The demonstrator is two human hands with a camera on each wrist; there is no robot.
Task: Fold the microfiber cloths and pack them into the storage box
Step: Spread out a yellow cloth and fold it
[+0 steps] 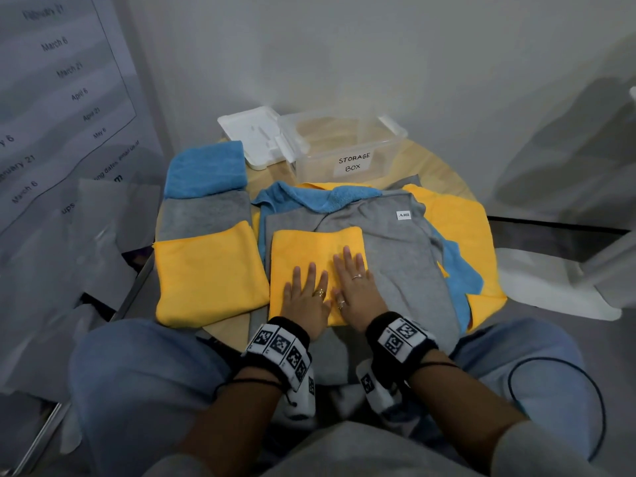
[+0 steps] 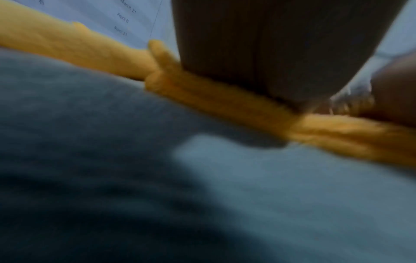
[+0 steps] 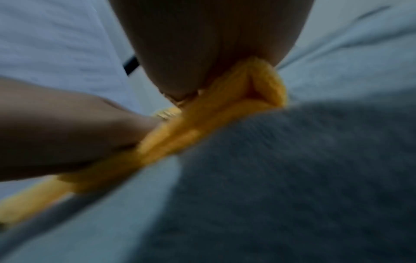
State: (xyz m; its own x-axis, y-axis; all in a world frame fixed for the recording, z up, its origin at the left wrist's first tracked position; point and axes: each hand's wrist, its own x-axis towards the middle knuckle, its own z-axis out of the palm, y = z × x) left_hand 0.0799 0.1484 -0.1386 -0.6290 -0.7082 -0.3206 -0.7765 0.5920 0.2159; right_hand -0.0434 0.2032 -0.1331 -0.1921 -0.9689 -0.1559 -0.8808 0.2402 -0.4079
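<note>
at table centre, left hand (image 1: 303,297) and right hand (image 1: 354,287) press flat, fingers straight, on a folded yellow microfibre cloth (image 1: 309,249) atop a spread grey cloth (image 1: 406,256); clear plastic storage box (image 1: 344,146) at 12 o'clock, three folded cloths (image 1: 206,228) at 9 o'clock.

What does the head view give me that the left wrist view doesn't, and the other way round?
Only the head view shows the storage box, its lid, the folded stack at left, the unfolded pile and both hands whole: left hand, right hand, flat on the folded yellow cloth. Only the left wrist view shows that cloth's layered edge up close, though blurred. Both share the yellow cloth, the grey cloth beneath and the wall schedule.
</note>
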